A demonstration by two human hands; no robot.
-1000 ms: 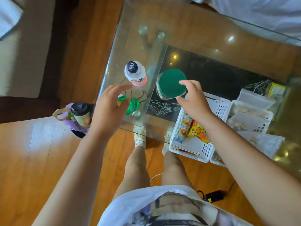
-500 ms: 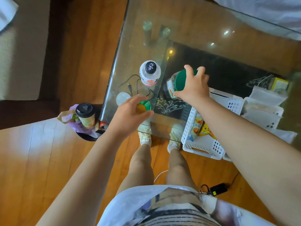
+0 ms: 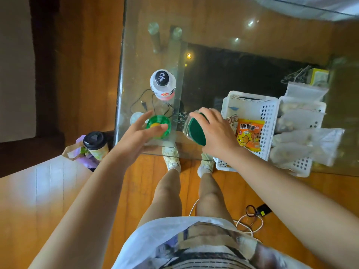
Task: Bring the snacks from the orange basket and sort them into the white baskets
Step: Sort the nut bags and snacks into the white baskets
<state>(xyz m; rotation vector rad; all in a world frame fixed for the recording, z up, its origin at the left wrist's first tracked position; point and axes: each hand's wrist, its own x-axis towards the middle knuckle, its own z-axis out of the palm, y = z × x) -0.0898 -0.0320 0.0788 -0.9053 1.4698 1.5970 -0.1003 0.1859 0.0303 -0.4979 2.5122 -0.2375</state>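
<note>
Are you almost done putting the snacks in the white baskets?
Partly. One white basket already holds an orange snack packet, and the basket beside it holds clear bags. Right now the right hand grips a jar with a green lid, tilted, near the first basket, and the left hand is at a small green container on the glass table. The orange basket isn't in view, so I can't tell what's left.
</note>
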